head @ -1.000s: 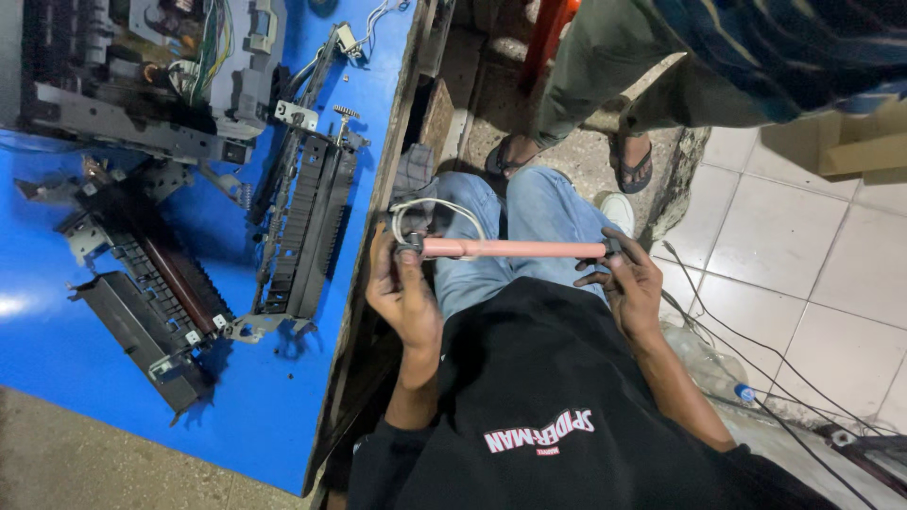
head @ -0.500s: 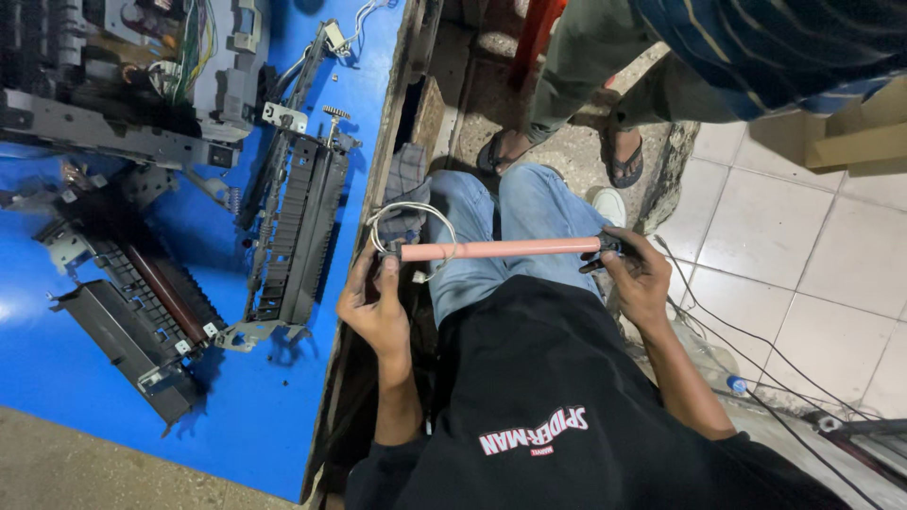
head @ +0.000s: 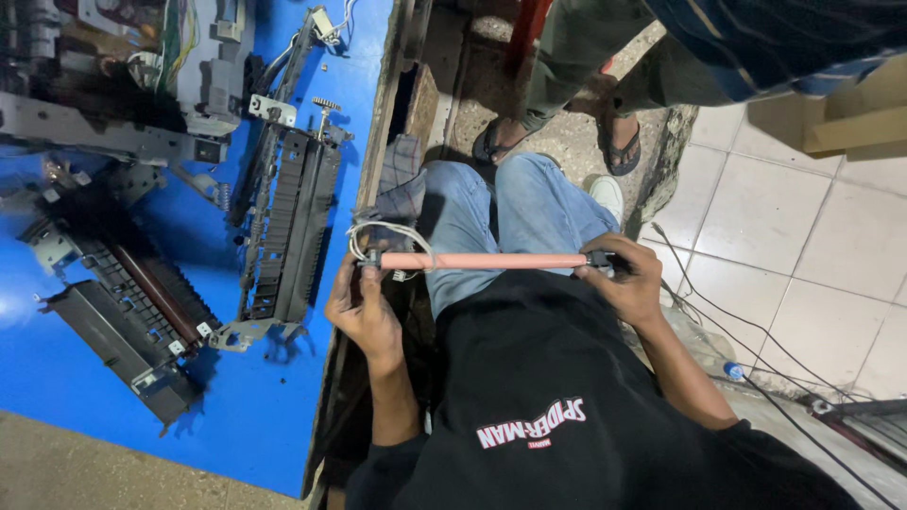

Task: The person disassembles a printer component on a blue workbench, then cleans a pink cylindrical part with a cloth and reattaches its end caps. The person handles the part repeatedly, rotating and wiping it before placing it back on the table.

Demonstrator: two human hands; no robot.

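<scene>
So from where I'm standing, the pink roller (head: 484, 261) is the thing to watch: it's held level across the lap, above the jeans (head: 515, 222), and compared with a second ago it's barely moved relative to the knees, just sitting a touch steadier and flatter. What did change is the left end. The left hand (head: 364, 307) has slid its fingers up so they're pinching right at the roller's left tip, where a loop of white wire (head: 387, 234) hangs off it; a moment back that hand was lower and more under the shaft. The right hand (head: 625, 281) is closed around the dark fitting at the roller's right end, same grip as before. So both hands are clamped on the roller, one at each end, and my read is the fiddling is now all about that wired left tip. Left of the roller is the blue bench (head: 274, 406), with a long black ribbed frame (head: 288, 231) nearest the roller's left end, and a second opened-up black assembly (head: 118, 302) further left still. Beyond the roller, past the knees, somebody else is standing in sandals (head: 619, 151) on the rough floor, and to its right thin black cables (head: 756, 331) trail over the white tiles.
</scene>
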